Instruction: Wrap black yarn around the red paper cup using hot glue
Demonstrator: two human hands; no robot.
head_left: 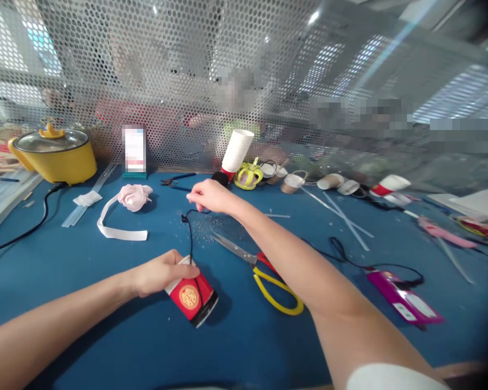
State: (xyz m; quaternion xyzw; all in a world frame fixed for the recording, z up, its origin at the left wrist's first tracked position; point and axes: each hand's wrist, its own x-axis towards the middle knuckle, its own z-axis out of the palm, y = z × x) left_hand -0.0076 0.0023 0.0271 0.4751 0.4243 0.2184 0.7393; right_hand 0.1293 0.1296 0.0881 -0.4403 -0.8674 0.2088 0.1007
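My left hand (162, 273) grips a red and white paper cup (193, 298), tilted on its side, with a round yellow emblem and a black band. A black cord (191, 238) runs along the cup under my thumb and up to a small knot. Beyond it, my right hand (212, 196) is closed, fingertips pressed together; what they hold, if anything, is hidden. The cord's far part passes close by this hand. Pliers with blue handles (181, 177) lie at its fingertips. Scissors with yellow and red handles (278, 303) rest partly behind my right forearm.
A pink ribbon rose (134, 197) with a white strip lies at left, near a yellow electric pot (61, 160) and a phone (134, 149). Stacked paper cups (238, 150) and a yellow pumpkin-shaped craft (249, 176) stand behind. A purple package (404, 300), glue sticks (341, 214) and a pink glue gun (443, 233) lie right.
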